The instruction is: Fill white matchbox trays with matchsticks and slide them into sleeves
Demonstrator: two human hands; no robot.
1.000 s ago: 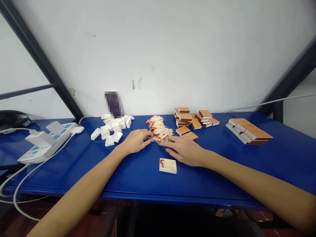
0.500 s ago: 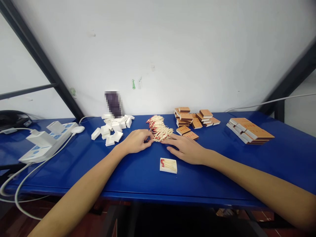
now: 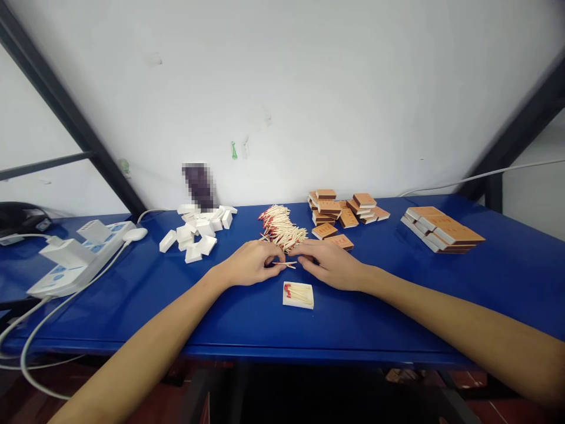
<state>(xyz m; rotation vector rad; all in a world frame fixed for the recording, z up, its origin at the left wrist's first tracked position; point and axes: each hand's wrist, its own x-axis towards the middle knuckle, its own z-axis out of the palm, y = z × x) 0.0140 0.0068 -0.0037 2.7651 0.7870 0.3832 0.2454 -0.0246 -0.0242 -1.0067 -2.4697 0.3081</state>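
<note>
Between my hands, on the blue table, lies a heap of red-tipped matches [image 3: 282, 227]. My left hand [image 3: 255, 263] pinches a few loose matches [image 3: 289, 264] by their left ends, just in front of the heap. My right hand [image 3: 330, 264] rests at the heap's near right side, thumb and fingers apart, its fingertips close to the matches' right ends. Nearer the table's front edge sits a white tray [image 3: 298, 303] with several matches in it, their red heads to the left.
White empty trays [image 3: 194, 235] are piled at left. Orange matchboxes [image 3: 329, 207] lie behind my right hand, and neat stacked matchboxes [image 3: 444, 228] stand farther right. A power strip [image 3: 83, 265] with cables is at far left. A dark pixelated object [image 3: 199, 185] leans on the wall.
My left hand has drawn back from the heap toward the front, with a few matches at its fingertips. My right hand has shifted slightly. The view has moved a little.
</note>
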